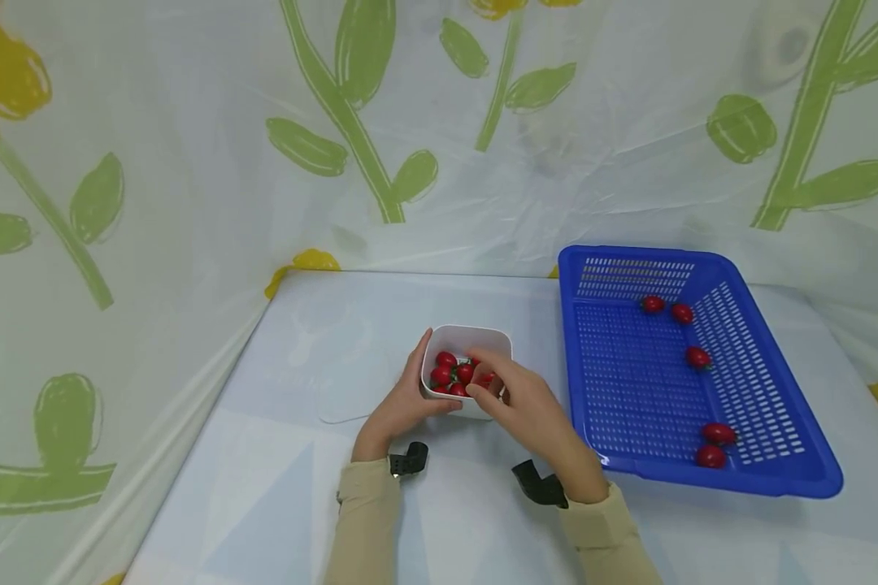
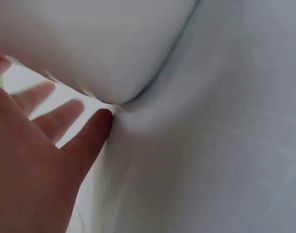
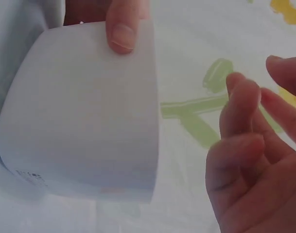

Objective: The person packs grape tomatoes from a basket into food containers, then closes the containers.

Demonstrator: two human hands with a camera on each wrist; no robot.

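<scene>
A white square-cornered container (image 1: 471, 410) stands on the table with several red cherry tomatoes (image 1: 441, 375) inside. My left hand (image 1: 402, 404) holds it at the left, thumb along the near wall and fingers against the left side. In the right wrist view the left thumb (image 3: 122, 36) presses the wall near the rim. Over the container's right part hovers my right hand (image 1: 524, 406), its fingers loosely bent. Thumb and fingertips stand apart in the right wrist view, with nothing between them. The right hand covers some of the tomatoes in the head view.
To the right a large blue plastic basket (image 1: 581, 439) holds several more cherry tomatoes, such as one tomato (image 1: 698, 357) along its right side. A white curtain (image 1: 483, 187) printed with green leaves hangs behind the pale table (image 1: 278, 479).
</scene>
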